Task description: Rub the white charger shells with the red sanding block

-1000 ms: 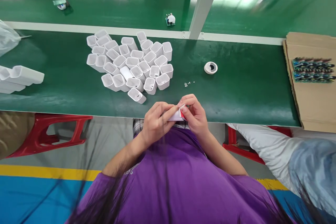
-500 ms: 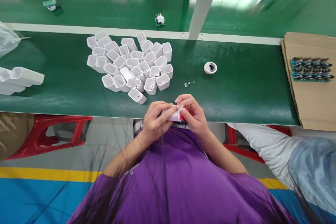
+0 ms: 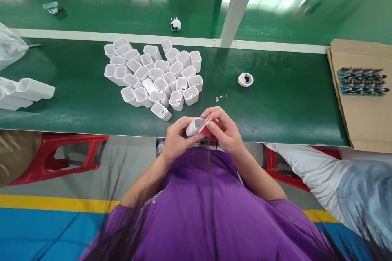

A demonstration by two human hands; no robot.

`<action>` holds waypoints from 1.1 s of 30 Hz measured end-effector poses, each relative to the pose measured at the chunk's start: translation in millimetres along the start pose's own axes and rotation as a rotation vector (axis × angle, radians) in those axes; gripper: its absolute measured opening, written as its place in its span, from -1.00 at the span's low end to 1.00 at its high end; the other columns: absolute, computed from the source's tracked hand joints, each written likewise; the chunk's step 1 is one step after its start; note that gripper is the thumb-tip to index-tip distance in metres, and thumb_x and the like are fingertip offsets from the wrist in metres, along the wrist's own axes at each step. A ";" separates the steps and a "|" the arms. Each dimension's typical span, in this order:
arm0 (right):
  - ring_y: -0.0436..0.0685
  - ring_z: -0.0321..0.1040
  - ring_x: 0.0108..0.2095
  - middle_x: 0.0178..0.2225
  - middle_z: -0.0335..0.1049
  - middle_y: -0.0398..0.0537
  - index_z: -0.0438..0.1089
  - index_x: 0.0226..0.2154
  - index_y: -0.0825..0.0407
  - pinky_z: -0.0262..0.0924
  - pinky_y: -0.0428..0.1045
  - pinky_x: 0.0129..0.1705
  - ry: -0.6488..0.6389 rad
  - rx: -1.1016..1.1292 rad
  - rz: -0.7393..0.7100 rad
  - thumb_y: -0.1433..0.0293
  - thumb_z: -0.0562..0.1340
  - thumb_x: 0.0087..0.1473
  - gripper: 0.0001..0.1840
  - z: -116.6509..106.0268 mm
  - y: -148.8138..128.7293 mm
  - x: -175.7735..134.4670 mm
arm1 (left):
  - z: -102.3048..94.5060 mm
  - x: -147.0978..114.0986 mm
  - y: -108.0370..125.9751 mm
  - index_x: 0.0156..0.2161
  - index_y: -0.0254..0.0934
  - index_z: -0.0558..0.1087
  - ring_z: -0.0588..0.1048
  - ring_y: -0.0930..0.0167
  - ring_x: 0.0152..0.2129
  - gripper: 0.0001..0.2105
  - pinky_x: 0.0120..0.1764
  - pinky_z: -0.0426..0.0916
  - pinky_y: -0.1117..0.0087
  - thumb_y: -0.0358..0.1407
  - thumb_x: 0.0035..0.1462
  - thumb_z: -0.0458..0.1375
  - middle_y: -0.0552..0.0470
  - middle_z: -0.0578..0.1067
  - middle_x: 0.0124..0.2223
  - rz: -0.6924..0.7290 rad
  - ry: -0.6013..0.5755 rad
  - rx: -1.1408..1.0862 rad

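Note:
At the table's front edge my left hand (image 3: 177,136) is closed around a white plastic housing (image 3: 193,127), its open end facing right. My right hand (image 3: 225,128) pinches a flat red piece (image 3: 207,129) with a pale edge, tilted against the housing's mouth; what it is exactly I cannot make out. Beyond my hands stands a cluster of similar white housings (image 3: 153,73), most with their open ends up. The nearest one (image 3: 161,111) lies tilted, with a slot visible inside.
Tiny clear bits (image 3: 218,98) and a white tape roll (image 3: 245,79) lie on the green table (image 3: 284,102). Cardboard (image 3: 358,122) with circuit boards (image 3: 363,81) is at right. More housings (image 3: 33,89) and a plastic bag (image 3: 10,47) are at left. A person's leg (image 3: 312,171) is at right.
The housing has turned so its open mouth shows, and the red piece has tilted away from it. My left fingers have drawn back from over the housing.

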State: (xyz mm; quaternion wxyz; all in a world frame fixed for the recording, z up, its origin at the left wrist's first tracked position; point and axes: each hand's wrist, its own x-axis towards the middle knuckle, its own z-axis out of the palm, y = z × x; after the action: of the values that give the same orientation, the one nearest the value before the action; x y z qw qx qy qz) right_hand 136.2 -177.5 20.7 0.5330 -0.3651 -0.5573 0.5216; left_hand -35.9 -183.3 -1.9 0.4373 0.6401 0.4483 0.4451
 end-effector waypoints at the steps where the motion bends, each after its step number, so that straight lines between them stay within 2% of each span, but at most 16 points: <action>1: 0.07 0.34 -0.21 -0.21 0.37 -0.07 0.36 -0.32 -0.04 0.29 0.03 -0.11 -0.022 -0.092 -0.062 0.25 0.24 0.23 -0.85 1.0 -1.5 -0.7 | 0.1 0.1 0.5 -0.14 -0.23 0.57 0.54 0.38 -0.32 -0.72 -0.24 0.44 0.37 -0.15 0.06 0.36 -0.01 0.60 -0.23 0.015 -0.016 0.015; 4: 0.10 0.33 -0.20 -0.27 0.35 -0.07 0.37 -0.35 -0.04 0.27 0.06 -0.08 -0.017 -0.310 -0.147 0.32 0.23 0.22 -0.89 7.8 -2.9 -1.7 | 2.0 -0.8 0.2 -0.19 -0.21 0.57 0.51 0.42 -0.38 -0.80 -0.30 0.42 0.41 -0.20 0.07 0.35 0.02 0.59 -0.28 0.081 -0.024 0.105; 8: 0.09 0.31 -0.26 -0.32 0.31 -0.08 0.33 -0.42 -0.03 0.29 0.05 -0.15 0.102 -0.368 -0.069 0.29 0.22 0.22 -0.82 17.5 1.7 1.6 | 4.6 -2.7 -3.4 -0.32 -0.24 0.55 0.49 0.42 -0.43 -0.82 -0.35 0.42 0.41 -0.19 0.02 0.38 0.02 0.58 -0.33 0.162 0.014 0.217; 10: 0.06 0.31 -0.32 -0.37 0.31 -0.12 0.30 -0.43 -0.03 0.30 0.01 -0.22 0.148 -0.270 0.042 0.22 0.25 0.19 -0.77 16.9 5.0 6.1 | 4.9 -3.2 -4.1 -0.31 -0.24 0.56 0.52 0.41 -0.41 -0.81 -0.32 0.44 0.40 -0.19 0.02 0.39 0.00 0.59 -0.32 0.186 0.037 0.220; 14: -0.06 0.22 -0.57 -0.52 0.28 -0.26 0.25 -0.42 -0.04 0.20 -0.11 -0.53 0.211 0.081 0.349 0.05 0.31 0.09 -0.62 3.9 8.0 16.2 | 4.0 -3.2 -2.3 -0.19 -0.21 0.58 0.56 0.39 -0.33 -0.75 -0.27 0.47 0.40 -0.19 0.02 0.40 -0.01 0.62 -0.24 0.178 0.031 0.062; 16: -0.09 0.19 -0.62 -0.54 0.27 -0.30 0.24 -0.43 -0.04 0.15 -0.14 -0.62 0.247 0.197 0.401 0.01 0.35 0.03 -0.58 -3.2 7.6 18.2 | 3.5 -3.0 -1.8 -0.17 -0.22 0.57 0.58 0.38 -0.33 -0.70 -0.27 0.49 0.38 -0.17 -0.01 0.41 -0.02 0.62 -0.23 0.111 0.047 -0.063; 19: -0.10 0.20 -0.64 -0.53 0.29 -0.31 0.26 -0.42 -0.04 0.16 -0.16 -0.65 0.258 0.265 0.380 0.02 0.39 -0.03 -0.56 -8.4 7.7 15.8 | 2.8 -2.8 -2.0 -0.18 -0.26 0.54 0.58 0.37 -0.35 -0.62 -0.27 0.51 0.36 -0.14 -0.09 0.45 -0.03 0.62 -0.24 -0.011 0.092 -0.211; 23: -0.12 0.22 -0.66 -0.50 0.36 -0.28 0.30 -0.40 -0.03 0.18 -0.15 -0.65 0.220 0.257 0.352 0.03 0.39 -0.01 -0.59 -8.7 10.5 9.0 | 1.7 -3.2 -1.8 -0.19 -0.26 0.52 0.59 0.36 -0.34 -0.60 -0.28 0.50 0.37 -0.17 -0.14 0.47 -0.03 0.61 -0.25 -0.074 0.118 -0.309; 25: -0.11 0.23 -0.66 -0.50 0.38 -0.27 0.32 -0.40 -0.03 0.18 -0.15 -0.65 0.196 0.243 0.350 0.04 0.39 -0.01 -0.60 -8.5 11.4 6.6 | 0.7 -3.6 -1.6 -0.18 -0.26 0.50 0.60 0.35 -0.30 -0.61 -0.25 0.50 0.37 -0.19 -0.11 0.46 -0.04 0.62 -0.23 -0.080 0.101 -0.360; 29: -0.10 0.24 -0.65 -0.53 0.37 -0.27 0.35 -0.38 -0.02 0.18 -0.14 -0.64 0.145 0.170 0.348 0.02 0.39 0.00 -0.60 -8.1 10.7 4.1 | -1.7 -2.6 -2.9 -0.02 -0.21 0.41 0.61 0.30 -0.28 -0.52 -0.21 0.52 0.29 -0.14 -0.03 0.40 -0.05 0.61 -0.20 -0.107 0.042 -0.491; 33: -0.08 0.23 -0.63 -0.55 0.34 -0.27 0.35 -0.38 -0.02 0.16 -0.15 -0.64 0.107 0.125 0.343 0.01 0.38 0.00 -0.60 -7.8 9.2 3.3 | -2.8 1.4 -0.2 0.04 -0.19 0.34 0.58 0.31 -0.36 -0.47 -0.38 0.51 0.32 -0.02 0.00 0.30 0.01 0.55 -0.27 -0.172 0.002 -0.629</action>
State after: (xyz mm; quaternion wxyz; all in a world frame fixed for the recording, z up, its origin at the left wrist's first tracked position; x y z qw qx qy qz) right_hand 141.9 -171.1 11.7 0.4868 -0.4481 -0.4241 0.6184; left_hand -38.3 -181.5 -1.1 0.6493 0.4327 0.3416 0.5239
